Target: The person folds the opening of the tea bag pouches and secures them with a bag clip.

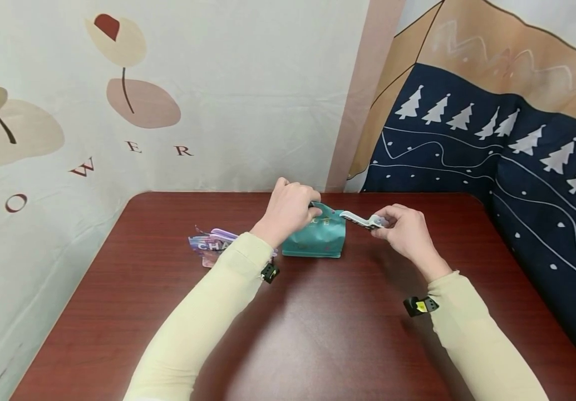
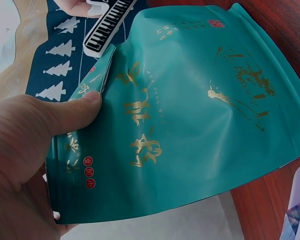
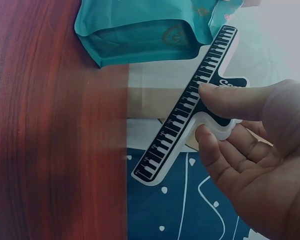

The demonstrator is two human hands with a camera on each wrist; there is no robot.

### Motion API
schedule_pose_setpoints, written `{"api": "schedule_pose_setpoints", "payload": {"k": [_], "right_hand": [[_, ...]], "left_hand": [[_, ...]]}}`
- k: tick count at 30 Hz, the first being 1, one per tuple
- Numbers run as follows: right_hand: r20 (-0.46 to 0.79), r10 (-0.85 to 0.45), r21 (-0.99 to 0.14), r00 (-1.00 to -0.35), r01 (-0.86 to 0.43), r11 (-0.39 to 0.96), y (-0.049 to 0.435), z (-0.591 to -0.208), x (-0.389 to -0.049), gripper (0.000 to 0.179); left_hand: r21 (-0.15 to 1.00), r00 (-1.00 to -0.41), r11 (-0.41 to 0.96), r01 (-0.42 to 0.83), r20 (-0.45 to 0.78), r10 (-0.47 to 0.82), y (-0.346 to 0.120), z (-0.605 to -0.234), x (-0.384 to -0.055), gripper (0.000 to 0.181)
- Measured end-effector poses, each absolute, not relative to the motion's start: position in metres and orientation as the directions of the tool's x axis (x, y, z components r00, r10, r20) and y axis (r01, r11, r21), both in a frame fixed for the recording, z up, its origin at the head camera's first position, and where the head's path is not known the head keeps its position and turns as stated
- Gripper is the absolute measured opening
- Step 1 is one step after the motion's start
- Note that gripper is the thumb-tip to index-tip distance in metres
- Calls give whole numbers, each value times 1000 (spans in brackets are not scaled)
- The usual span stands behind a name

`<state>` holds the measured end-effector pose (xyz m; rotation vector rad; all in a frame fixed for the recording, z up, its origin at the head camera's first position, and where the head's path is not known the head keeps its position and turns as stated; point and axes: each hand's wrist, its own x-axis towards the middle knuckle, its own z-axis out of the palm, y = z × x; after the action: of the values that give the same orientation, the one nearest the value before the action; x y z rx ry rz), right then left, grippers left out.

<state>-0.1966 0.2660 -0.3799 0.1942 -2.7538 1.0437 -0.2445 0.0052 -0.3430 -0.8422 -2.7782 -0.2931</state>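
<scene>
A teal foil bag (image 1: 314,238) with gold lettering stands on the table, its top folded over. My left hand (image 1: 290,207) grips that folded top, and the thumb presses on the fold in the left wrist view. My right hand (image 1: 405,231) pinches the handle of a clip (image 3: 182,112) printed with piano keys, thumb on one side and fingers on the other. One end of the clip is at the bag's right upper corner; whether its jaws are around the fold cannot be told. The left fingers behind the bag are mostly hidden.
Left of the bag, partly behind the left forearm, lies a purple printed packet (image 1: 207,243) with a lilac strip (image 1: 224,233) along it. All of this is on a brown wooden table (image 1: 348,334). Printed cloths (image 1: 247,100) hang behind the table and along its right side.
</scene>
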Motion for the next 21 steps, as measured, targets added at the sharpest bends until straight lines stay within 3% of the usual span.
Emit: {"api": "schedule_pose_setpoints", "payload": {"k": [21], "right_hand": [[225, -17, -592, -974, -151, 792, 263, -379, -199, 21]], "left_hand": [[119, -805, 812, 572, 270, 528, 5, -343, -243, 9]]}}
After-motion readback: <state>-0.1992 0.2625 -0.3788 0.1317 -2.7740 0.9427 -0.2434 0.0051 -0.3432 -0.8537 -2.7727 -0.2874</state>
